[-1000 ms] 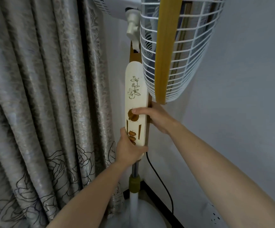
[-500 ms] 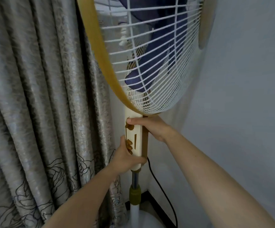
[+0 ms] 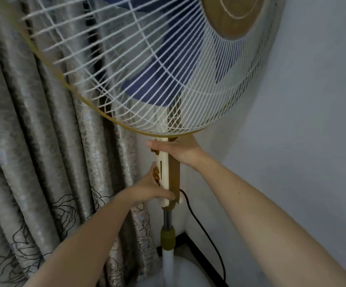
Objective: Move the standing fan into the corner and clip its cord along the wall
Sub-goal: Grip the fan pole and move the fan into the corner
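Room corner: grey patterned curtain (image 3: pixel 43 162) left of the fingers, pale wall (image 3: pixel 312 121) right of them, dark skirting (image 3: pixel 199 251) low down. Standing fan (image 3: pixel 147 79) sits close into that corner, grille directly above both hands, base (image 3: pixel 180 274) straight below them and partly cut off by the frame edge. Right hand (image 3: pixel 178 150) grips the top of the control column (image 3: pixel 164 172) just under the grille, thumb laid across the front, the other fingers going round the back out of sight. Left hand (image 3: pixel 149 189) grips the column's lower end, fingers (image 3: pixel 165 196) wrapped round it, thumb up beside the brown buttons. Black cord (image 3: pixel 201 222) leaves the column just right of the left fingers and hangs loose past the pole (image 3: pixel 167 218) toward the floor, off the wall for most of its run. No clips seen. Judgement: placing step, near its end; cord clipping not yet started. To do it well: hold the column, not the grille. Stacked hands give control of twist, so aim the head with small turns. Set the pole vertical as the base settles. Mind the left thumb near the buttons. Check the cord has slack and is not trapped under the base. Grille is blurred, so its gap to the curtain folds cannot be told; allow clearance there.
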